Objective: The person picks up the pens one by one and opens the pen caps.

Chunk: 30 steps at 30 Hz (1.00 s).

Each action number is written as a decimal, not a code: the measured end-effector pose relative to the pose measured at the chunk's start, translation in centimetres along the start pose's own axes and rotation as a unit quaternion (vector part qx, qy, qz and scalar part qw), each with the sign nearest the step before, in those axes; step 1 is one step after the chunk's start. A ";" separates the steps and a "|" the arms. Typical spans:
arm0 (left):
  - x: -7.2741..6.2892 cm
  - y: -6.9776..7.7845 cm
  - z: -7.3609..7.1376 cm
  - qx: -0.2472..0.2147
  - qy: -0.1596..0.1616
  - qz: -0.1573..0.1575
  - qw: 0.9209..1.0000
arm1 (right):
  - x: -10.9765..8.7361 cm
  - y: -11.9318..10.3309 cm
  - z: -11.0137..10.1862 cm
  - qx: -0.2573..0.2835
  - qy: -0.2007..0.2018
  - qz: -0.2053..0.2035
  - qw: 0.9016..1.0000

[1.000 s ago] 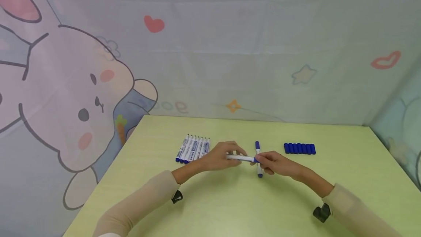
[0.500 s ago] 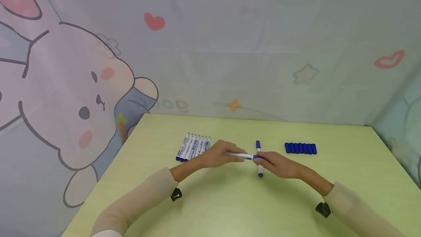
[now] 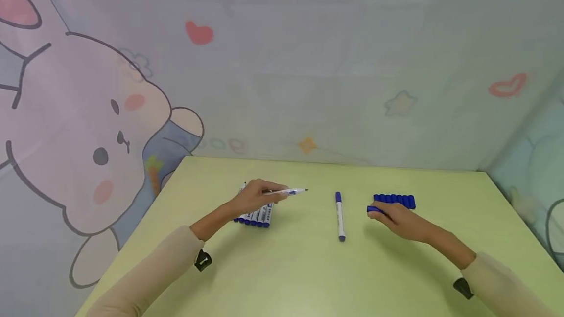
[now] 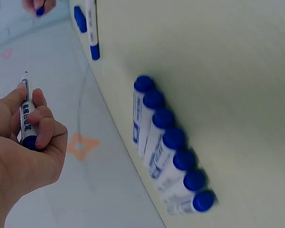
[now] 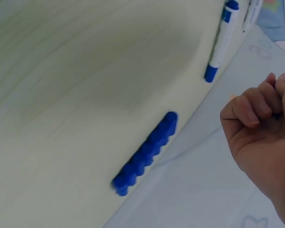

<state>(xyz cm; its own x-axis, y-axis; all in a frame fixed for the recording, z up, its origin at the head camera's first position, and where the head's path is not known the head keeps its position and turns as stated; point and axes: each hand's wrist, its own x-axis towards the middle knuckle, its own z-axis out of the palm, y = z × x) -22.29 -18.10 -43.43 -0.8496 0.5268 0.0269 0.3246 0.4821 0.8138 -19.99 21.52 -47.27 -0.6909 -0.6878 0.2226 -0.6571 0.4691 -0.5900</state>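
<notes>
My left hand [image 3: 254, 197] grips an uncapped white marker [image 4: 25, 109], its dark tip pointing right in the head view. Beneath that hand lies a row of several uncapped markers [image 4: 156, 137] with blue ends, partly hidden in the head view. My right hand [image 3: 403, 221] pinches a blue marker cap [image 3: 375, 209] between thumb and fingers, close in front of a row of several blue caps [image 5: 145, 156]. One capped marker [image 3: 340, 216] lies on the table between the two hands, its blue cap toward the far side.
The pale green table [image 3: 304, 278] ends at a cloth backdrop [image 3: 308, 62] with a cartoon rabbit print [image 3: 101, 155] at the left. Each sleeve has a small black device by the wrist.
The blue cap has come off the held marker. My hands have parted: the left went left with the marker over the marker row, the right went right with the cap toward the cap row.
</notes>
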 end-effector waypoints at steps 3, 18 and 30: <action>0.0 -0.2 0.2 0.001 -0.020 0.012 1.000 | 0.6 0.1 0.0 0.012 0.009 0.004 1.000; 0.5 0.3 0.9 0.003 0.009 -0.016 1.000 | 0.1 -0.3 -0.4 0.035 -0.011 0.084 0.996; 0.8 0.2 -0.2 -0.011 0.059 -0.036 0.998 | -0.1 0.1 -0.3 0.068 -0.073 0.063 0.993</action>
<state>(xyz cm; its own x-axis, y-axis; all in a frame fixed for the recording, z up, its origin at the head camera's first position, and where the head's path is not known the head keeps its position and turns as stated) -22.95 -17.74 -43.12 -0.9141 0.4039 0.0344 0.2521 0.5000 0.8285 -20.03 21.77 -47.12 -0.7069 -0.7066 0.0319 -0.5149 0.4832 -0.7081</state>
